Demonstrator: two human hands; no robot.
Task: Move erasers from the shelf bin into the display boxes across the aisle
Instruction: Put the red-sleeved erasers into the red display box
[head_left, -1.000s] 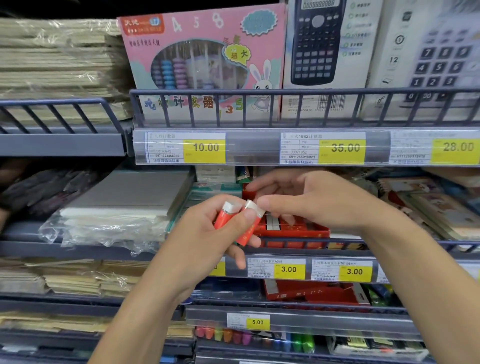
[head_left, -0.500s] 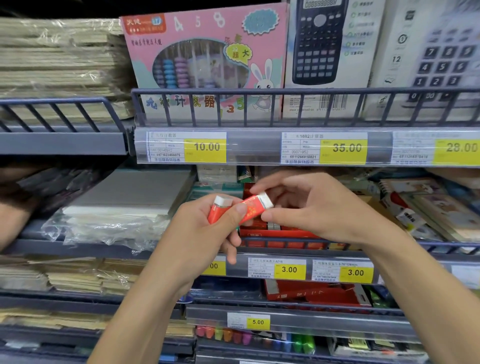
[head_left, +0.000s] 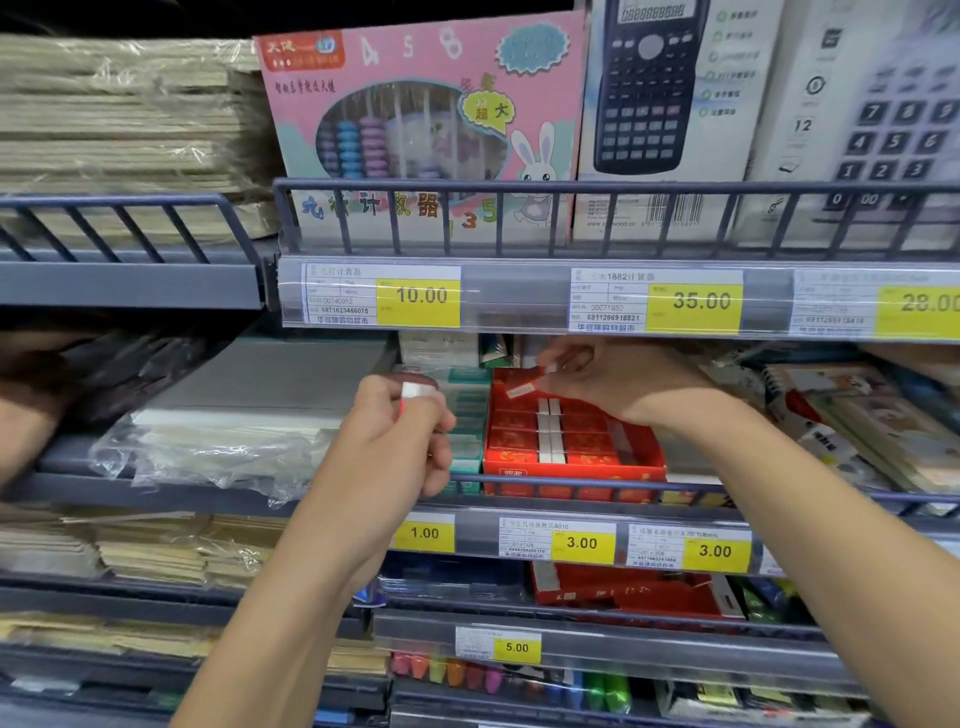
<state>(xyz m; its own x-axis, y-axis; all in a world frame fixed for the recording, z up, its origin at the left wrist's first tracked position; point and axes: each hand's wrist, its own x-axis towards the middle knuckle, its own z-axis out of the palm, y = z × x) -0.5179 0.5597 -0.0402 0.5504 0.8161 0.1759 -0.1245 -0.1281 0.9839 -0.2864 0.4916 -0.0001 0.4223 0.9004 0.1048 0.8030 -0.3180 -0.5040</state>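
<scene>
An eraser (head_left: 415, 391), red with a white end, is gripped in the curled fingers of the left hand (head_left: 400, 441), which is held in front of the middle shelf (head_left: 571, 488), just left of the red shelf bin (head_left: 571, 441). Only the white tip and a sliver of red can be seen above the fingers. The right hand (head_left: 613, 384) is reached over the back of the bin, under the price strip of the upper shelf (head_left: 519, 296); a second eraser (head_left: 522, 388) is pinched between its thumb and fingertips, right above the bin's rear left corner. The picture is blurred there, so the grip cannot be read finely. Inside the bin, rows of red erasers with white ends are seen packed toward the left and middle, with a gap along the right wall. The bin is set at the front edge of the middle shelf, behind the rail, between a teal box (head_left: 467, 415) on the left and notebooks (head_left: 857, 415) on the right. A pink abacus box (head_left: 426, 104) and a calculator box (head_left: 660, 93) are stood on the upper shelf.
</scene>
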